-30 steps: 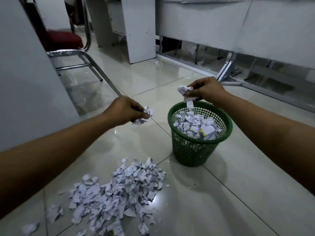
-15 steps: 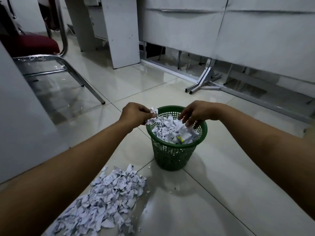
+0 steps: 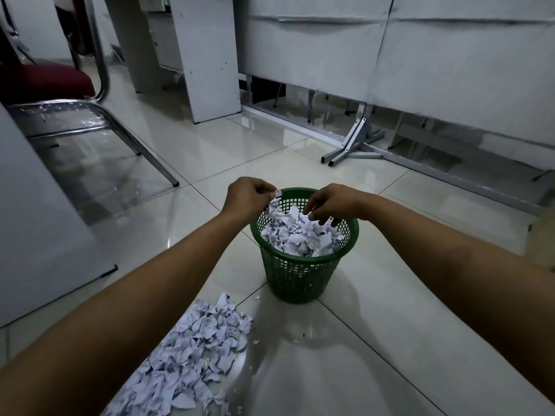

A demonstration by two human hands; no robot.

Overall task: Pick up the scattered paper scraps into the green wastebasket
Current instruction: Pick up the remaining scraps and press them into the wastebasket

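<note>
Right hand [image 3: 327,205] now emptied: a second ago pinching a wad above the basket rim, now fingers spread and pointing down over the heap, nothing held. Released. Left hand [image 3: 247,198] moved in from well left of the basket to its left rim; still pinching a small clump of scraps [image 3: 274,202], which hangs over the inside edge, not yet dropped.

Meaning for task: one handful delivered, second about to go in. Basket [image 3: 303,276] already heaped close to the rim with scraps [image 3: 297,235], so capacity looks tight; likely needs pressing down, or pieces may spill over the edge.

Relative position: basket directly below both hands, left hand at its left rim, right hand over its centre-right, fingertips just above or touching the heap, can't tell which. Remaining pile [image 3: 186,364] on the floor, well back from the hands toward the body, under the left forearm, near-left of the basket but apart from it. A few stray bits [image 3: 295,341] on the floor between pile and basket base.

Bulk of the floor pile still to collect; task judged roughly half done.
</note>
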